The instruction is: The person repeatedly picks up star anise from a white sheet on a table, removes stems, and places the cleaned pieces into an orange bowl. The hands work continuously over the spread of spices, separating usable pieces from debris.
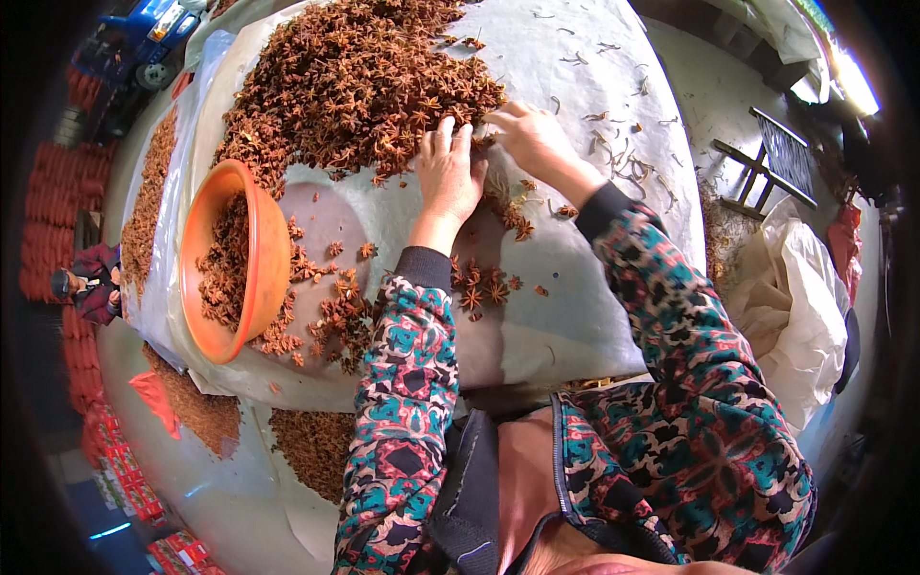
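Observation:
A large heap of dried star anise (359, 79) covers the far part of a table spread with a pale plastic sheet (568, 287). At the heap's near right edge, my left hand (449, 176) has its fingers apart, the tips against the pods. My right hand (535, 136) is beside it, fingers bent towards the same edge; whether it pinches a pod is hidden. An orange plastic bowl (269, 266), tilted on its side, holds more star anise (228, 266). Loose pods (341, 309) lie between the bowl and my left sleeve, and a few others (496, 287) lie between my forearms.
Thin stalks (632, 169) are scattered at the table's right. Beyond that edge are a dark-framed stool (769, 165) and a white sack (790, 295). Leftward are another pod-covered sheet (149, 208), a seated person (90, 284), stacked red mesh sacks (54, 215) and a blue vehicle (147, 36).

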The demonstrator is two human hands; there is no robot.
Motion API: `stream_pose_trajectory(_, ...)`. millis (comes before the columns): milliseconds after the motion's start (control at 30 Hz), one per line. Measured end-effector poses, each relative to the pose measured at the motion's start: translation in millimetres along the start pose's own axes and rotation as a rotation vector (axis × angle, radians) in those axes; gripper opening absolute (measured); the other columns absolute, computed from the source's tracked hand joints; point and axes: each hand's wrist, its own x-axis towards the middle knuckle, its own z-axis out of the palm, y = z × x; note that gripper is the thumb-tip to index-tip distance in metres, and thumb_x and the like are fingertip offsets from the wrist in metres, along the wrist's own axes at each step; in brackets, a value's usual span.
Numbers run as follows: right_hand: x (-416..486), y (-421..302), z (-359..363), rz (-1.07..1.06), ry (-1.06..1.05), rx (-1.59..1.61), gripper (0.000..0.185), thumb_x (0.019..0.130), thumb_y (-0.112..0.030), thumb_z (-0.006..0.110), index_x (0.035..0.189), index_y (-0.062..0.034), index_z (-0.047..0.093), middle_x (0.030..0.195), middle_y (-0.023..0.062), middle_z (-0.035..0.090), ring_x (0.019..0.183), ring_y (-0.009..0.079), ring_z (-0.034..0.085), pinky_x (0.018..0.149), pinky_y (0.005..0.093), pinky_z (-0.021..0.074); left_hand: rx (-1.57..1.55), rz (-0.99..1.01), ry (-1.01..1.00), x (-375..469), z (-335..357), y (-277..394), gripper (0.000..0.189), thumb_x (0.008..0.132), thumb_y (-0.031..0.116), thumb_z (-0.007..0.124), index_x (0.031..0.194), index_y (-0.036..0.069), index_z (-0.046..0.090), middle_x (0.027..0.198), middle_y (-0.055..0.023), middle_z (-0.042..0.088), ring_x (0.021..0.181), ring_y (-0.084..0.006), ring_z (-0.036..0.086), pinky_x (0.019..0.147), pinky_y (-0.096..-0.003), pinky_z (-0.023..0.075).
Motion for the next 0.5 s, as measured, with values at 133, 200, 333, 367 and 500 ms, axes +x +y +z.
stream_pose_trajectory(133, -11, -9, 27, -0.1, -0.151, 0.082, 0.03, 0.088, -0.017, 0.067, 0.117, -0.0079, 0.072, 0.12, 0.0128, 0.066, 0.114, 0.0345, 0.062, 0.095, 0.0448, 0.0509, 0.082, 0.113, -0.102, -30, -1, -19, 0.055, 0.089, 0.023, 0.073, 0.141, 0.01, 0.059, 0.152, -0.0102, 0.05, 0.147, -0.0383, 0.034, 0.117, -0.0518, 0.0351)
stream_pose_trajectory(200, -38, -20, 6, -0.16, -0.186, 0.223, 0.036, 0.085, -0.018, 0.071, 0.119, -0.0068, 0.072, 0.123, 0.0131, 0.067, 0.114, 0.034, 0.062, 0.096, 0.0449, 0.0505, -0.011, 0.111, -0.244, -55, -30, -15, 0.055, 0.09, 0.021, 0.071, 0.142, 0.01, 0.058, 0.155, -0.0088, 0.05, 0.149, -0.0369, 0.035, 0.121, -0.0483, 0.032)
stream_pose_trajectory(333, -88, 6, -43, -0.01, -0.022, 0.296, 0.027, 0.086, -0.015, 0.071, 0.112, -0.0054, 0.074, 0.105, 0.012, 0.071, 0.1, 0.0322, 0.067, 0.088, 0.0419, 0.0542, -0.495, 0.123, -0.11, -100, -75, -22, 0.038, 0.089, 0.016, 0.074, 0.125, 0.007, 0.071, 0.138, -0.0151, 0.066, 0.133, -0.0323, 0.057, 0.112, -0.0436, 0.0445)
stream_pose_trajectory(367, -100, 13, -50, 0.105, 0.036, 0.263, 0.025, 0.087, -0.014, 0.071, 0.11, -0.0055, 0.074, 0.104, 0.012, 0.072, 0.097, 0.0317, 0.067, 0.086, 0.0405, 0.0549, -0.452, 0.034, -0.041, -105, -84, -17, 0.033, 0.092, 0.015, 0.071, 0.124, 0.007, 0.071, 0.132, -0.0156, 0.067, 0.126, -0.0284, 0.062, 0.105, -0.0399, 0.0503)
stream_pose_trajectory(500, -92, -13, -60, 0.185, 0.027, 0.324, 0.018, 0.089, -0.012, 0.069, 0.105, -0.0051, 0.074, 0.095, 0.0128, 0.071, 0.085, 0.0298, 0.07, 0.078, 0.0385, 0.0554, -0.446, -0.067, 0.136, -83, -61, -21, 0.03, 0.096, 0.013, 0.069, 0.124, 0.004, 0.07, 0.116, -0.0103, 0.067, 0.106, -0.023, 0.067, 0.089, -0.0334, 0.0575)
